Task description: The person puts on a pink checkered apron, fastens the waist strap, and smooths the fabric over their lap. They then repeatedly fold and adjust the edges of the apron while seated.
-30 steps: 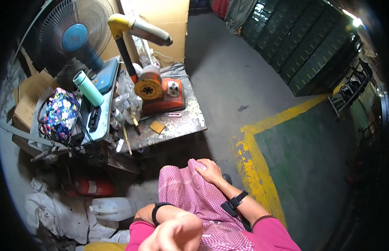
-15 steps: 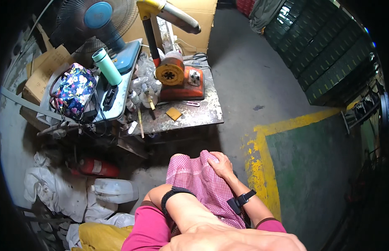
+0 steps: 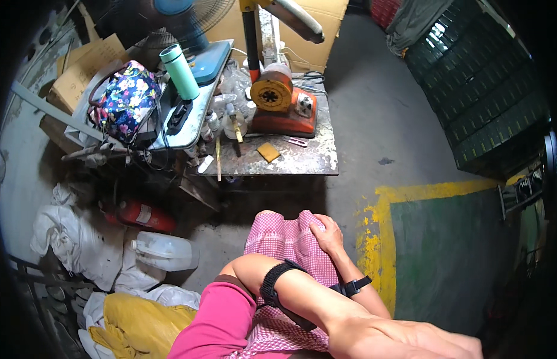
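Observation:
My right hand (image 3: 330, 234) lies over my right knee, fingers resting on the pink checked cloth (image 3: 272, 236) that covers my lap. It is open and holds nothing. My left arm is bent across my body, with a black strap (image 3: 278, 280) round the forearm. Large and close at the lower edge, my left hand (image 3: 404, 340) shows its back; most of its fingers are hidden by the frame's edge, so its grip cannot be made out. Another black strap (image 3: 353, 286) circles my right wrist.
Ahead stands a worn table (image 3: 317, 158) with an orange machine (image 3: 287, 119) and a yellowish square pad (image 3: 269, 152). A green bottle (image 3: 180, 72) and flowered bag (image 3: 130, 99) are at left. A plastic jug (image 3: 165, 251) and fire extinguisher (image 3: 138, 214) lie below; dark crates (image 3: 470, 90) stack far right.
My left hand has moved right along the lower edge, and its forearm now reaches further across. My right hand stays on the knee. The view has shifted, so the table sits higher and further right.

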`<state>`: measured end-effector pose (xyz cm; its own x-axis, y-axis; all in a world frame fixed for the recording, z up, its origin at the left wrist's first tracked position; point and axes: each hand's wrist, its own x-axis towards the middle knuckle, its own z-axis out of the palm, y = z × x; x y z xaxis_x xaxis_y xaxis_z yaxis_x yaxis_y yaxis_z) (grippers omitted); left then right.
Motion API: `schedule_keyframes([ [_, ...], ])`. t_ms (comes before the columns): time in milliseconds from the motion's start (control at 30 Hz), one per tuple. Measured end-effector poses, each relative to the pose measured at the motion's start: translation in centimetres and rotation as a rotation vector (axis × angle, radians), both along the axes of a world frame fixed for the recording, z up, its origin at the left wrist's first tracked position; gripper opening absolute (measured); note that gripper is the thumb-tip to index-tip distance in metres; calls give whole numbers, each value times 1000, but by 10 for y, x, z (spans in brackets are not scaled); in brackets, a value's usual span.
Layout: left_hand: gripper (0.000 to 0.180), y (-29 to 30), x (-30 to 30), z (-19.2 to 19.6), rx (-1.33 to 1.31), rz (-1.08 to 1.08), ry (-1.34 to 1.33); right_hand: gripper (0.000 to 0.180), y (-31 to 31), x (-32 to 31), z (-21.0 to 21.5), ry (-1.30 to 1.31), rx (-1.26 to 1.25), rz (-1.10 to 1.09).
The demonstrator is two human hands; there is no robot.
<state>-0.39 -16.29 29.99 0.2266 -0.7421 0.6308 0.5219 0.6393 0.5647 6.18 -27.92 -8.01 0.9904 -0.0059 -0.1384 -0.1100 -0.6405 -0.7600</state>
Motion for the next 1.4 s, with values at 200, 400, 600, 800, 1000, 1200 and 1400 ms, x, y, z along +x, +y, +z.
schedule_keyframes([
  [200, 48, -51, -15, -79, -287, 197, -53, 44, 3, -1, -4, -7, -6, 6],
  [400, 27, 3, -63, -9, 45, 846, 456, 45, 2, 0, -5, -10, -12, -31],
  [600, 14, 33, -54, 4, 6, 1101, 292, 45, 0, 2, -8, -38, 0, -11],
  [800, 13, 33, -18, -32, -311, 979, -25, 48, 0, 1, -7, -30, -9, 10],
  [1000, 13, 41, -13, -38, -485, 901, -116, 47, -1, 1, -8, -44, -13, 5],
  [1200, 14, 53, -15, -32, -347, 886, -151, 47, -2, 0, -7, -35, -11, -4],
  [1400, 14, 61, -18, -25, -261, 860, -183, 46, -1, 3, -9, -46, 0, 2],
])
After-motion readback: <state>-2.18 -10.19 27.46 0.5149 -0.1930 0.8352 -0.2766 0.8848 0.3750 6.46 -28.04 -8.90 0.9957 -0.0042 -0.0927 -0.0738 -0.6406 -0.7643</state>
